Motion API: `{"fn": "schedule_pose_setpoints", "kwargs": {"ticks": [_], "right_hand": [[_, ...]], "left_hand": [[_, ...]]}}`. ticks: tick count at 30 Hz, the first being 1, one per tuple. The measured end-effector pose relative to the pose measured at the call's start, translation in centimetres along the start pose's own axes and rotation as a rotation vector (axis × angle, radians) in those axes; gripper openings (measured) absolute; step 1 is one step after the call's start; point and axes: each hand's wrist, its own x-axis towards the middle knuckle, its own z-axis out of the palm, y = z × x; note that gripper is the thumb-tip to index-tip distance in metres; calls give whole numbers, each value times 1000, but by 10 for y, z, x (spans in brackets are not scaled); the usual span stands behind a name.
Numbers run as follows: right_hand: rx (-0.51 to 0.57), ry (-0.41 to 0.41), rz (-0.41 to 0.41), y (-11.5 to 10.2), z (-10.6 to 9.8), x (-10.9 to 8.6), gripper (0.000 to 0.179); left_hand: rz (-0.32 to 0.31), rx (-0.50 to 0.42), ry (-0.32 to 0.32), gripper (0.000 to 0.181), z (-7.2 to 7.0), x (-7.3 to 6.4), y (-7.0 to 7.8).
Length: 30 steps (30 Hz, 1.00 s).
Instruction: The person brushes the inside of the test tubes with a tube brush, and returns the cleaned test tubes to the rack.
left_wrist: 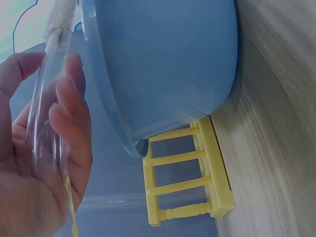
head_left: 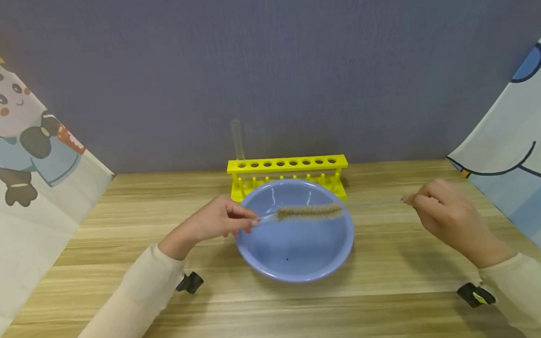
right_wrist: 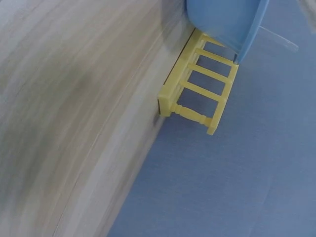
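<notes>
My left hand (head_left: 215, 220) holds a clear glass test tube (left_wrist: 43, 123) nearly level over the left rim of a blue basin (head_left: 300, 250). Beyond the tube's mouth stretches the tan bristle head of a test tube brush (head_left: 309, 212), above the basin. In the left wrist view, the bristles (left_wrist: 61, 19) meet the mouth; how far they reach inside is hard to tell. Out to the right, my right hand (head_left: 450, 222) pinches the end of the brush's thin wire handle (head_left: 376, 203). That hand does not show in the right wrist view.
Behind the basin, against the grey-blue back panel, stands a yellow test tube rack (head_left: 287, 163). A second test tube (head_left: 237, 140) stands upright in its leftmost hole. A small dark speck (head_left: 287, 259) lies in the basin. Printed cloths hang at both sides of the wooden table (head_left: 280, 315).
</notes>
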Motion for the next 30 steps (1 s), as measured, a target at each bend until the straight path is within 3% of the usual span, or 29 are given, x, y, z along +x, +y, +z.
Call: {"fn": "schedule_pose_setpoints", "kwargs": {"ticks": [8, 12, 16, 21, 25, 30], "right_hand": [[61, -196, 29, 8, -5, -8, 43], [130, -289, 109, 11, -7, -11, 44], [208, -359, 170, 11, -5, -8, 40], [288, -456, 254, 7, -6, -2, 19], [304, -554, 346, 4, -7, 4, 44], [370, -693, 499, 2, -8, 13, 40]], "left_hand": [[79, 125, 63, 22, 7, 1, 2], [79, 201, 99, 21, 10, 0, 3], [127, 276, 126, 20, 12, 0, 2], [200, 357, 148, 21, 16, 1, 3], [253, 399, 189, 21, 19, 2, 2], [361, 487, 274, 20, 22, 4, 0]]}}
